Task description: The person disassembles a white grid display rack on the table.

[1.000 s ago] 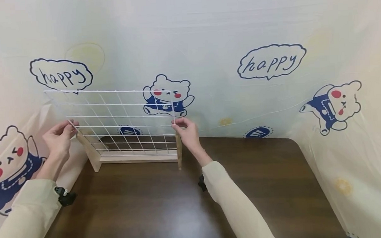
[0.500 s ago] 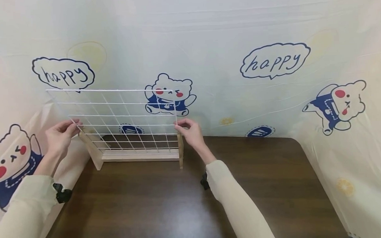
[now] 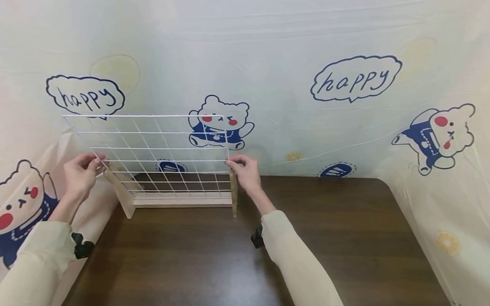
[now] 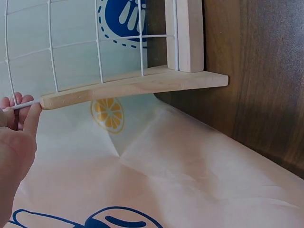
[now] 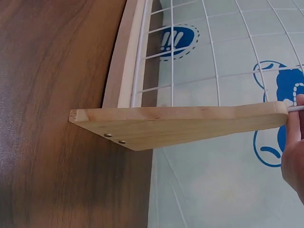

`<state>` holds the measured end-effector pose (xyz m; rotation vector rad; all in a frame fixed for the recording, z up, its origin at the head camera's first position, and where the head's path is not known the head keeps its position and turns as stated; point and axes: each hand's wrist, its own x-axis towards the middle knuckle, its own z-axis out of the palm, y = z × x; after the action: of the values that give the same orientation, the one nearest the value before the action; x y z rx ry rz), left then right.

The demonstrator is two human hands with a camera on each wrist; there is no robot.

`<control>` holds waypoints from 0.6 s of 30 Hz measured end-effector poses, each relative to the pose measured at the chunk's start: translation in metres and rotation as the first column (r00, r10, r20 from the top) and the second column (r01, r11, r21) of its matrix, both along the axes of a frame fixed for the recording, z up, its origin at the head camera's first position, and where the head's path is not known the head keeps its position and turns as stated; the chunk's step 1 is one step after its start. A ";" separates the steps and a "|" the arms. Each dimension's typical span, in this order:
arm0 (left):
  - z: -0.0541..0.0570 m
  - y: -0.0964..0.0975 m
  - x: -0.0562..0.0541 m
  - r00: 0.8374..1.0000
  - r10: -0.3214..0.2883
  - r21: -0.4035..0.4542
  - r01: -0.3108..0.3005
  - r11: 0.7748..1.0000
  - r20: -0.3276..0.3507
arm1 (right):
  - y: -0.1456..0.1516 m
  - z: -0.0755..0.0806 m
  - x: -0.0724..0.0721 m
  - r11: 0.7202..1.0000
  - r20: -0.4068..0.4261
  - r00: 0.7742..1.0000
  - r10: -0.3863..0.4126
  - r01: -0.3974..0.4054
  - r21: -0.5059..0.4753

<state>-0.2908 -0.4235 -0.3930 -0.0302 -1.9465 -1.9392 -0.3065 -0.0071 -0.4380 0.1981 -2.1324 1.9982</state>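
Note:
A white wire grid panel (image 3: pixel 160 149) stands upright, leaning back a little, in a pale wooden stand (image 3: pixel 182 202) with a side board at each end. My left hand (image 3: pixel 80 176) pinches the panel's left edge wire just above the left side board (image 4: pixel 133 86). On the other side, my right hand (image 3: pixel 247 172) pinches the right edge wire between thumb and fingers, right above the top of the right side board (image 5: pixel 190 121). The lower wires of the grid sit between the two boards, along the crossbar.
The stand rests near the back left of a dark brown wooden table (image 3: pixel 313 240). A pale printed sheet (image 3: pixel 273 44) with bears and "happy" bubbles hangs close behind the panel and along both sides. Small black wrist cameras (image 3: pixel 82 246) sit at the cuffs.
The whole head view has shifted slightly, so the stand appears a little further right. Both hands keep their pinch on the edge wires, and the panel stays in the stand.

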 end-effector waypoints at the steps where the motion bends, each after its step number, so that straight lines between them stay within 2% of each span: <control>1: 0.001 0.001 0.000 1.000 0.010 -0.012 -0.010 1.000 0.003 | 0.000 0.001 0.000 1.000 0.003 1.000 0.000 0.000 -0.008; 6: 0.002 0.004 -0.001 0.999 0.049 -0.050 -0.049 0.998 -0.003 | -0.001 0.003 0.001 0.999 0.008 1.000 0.006 -0.005 -0.048; 11: 0.000 0.003 -0.003 0.998 0.059 -0.033 -0.060 0.998 -0.016 | -0.004 0.002 0.001 0.997 -0.007 1.000 -0.010 0.009 -0.075; 15: -0.002 0.004 -0.003 0.998 0.056 -0.036 -0.057 0.998 -0.013 | -0.007 0.002 0.002 0.991 -0.054 0.998 -0.022 0.015 -0.132; 18: -0.002 0.004 -0.003 0.999 0.049 -0.032 -0.050 0.998 -0.017 | -0.009 0.005 0.005 0.981 -0.114 0.993 -0.002 -0.020 -0.193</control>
<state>-0.2934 -0.4191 -0.3952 -0.0062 -1.9495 -1.8704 -0.3015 -0.0163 -0.4335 0.2823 -1.8583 2.1292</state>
